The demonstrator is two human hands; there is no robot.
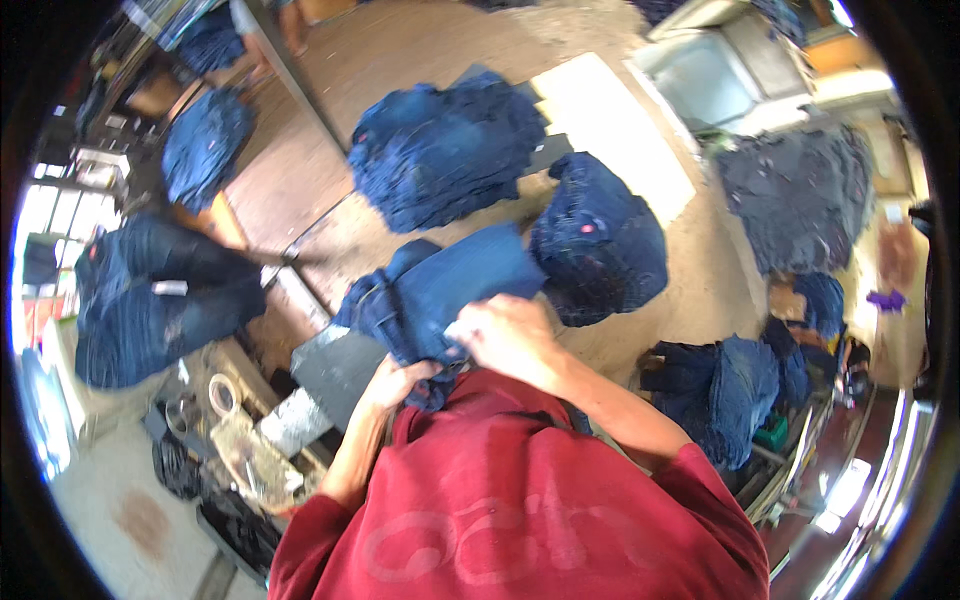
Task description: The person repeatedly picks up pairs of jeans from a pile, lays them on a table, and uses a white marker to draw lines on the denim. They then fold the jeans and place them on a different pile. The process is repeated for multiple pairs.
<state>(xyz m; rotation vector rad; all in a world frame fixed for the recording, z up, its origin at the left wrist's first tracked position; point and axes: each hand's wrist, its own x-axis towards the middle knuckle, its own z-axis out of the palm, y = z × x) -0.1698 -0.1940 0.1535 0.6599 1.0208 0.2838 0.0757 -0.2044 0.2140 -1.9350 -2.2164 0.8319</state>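
At centre, in front of the red shirt: denim. Hands apart: left hand clamped on its bunched near edge; right hand curled over it, grip blurred, cannot tell. Blue pile beyond; darker pile to right.

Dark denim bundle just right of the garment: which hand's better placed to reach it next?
Probably your right hand: it's nearer the dark denim bundle, while your left hand grips the denim garment farther away.
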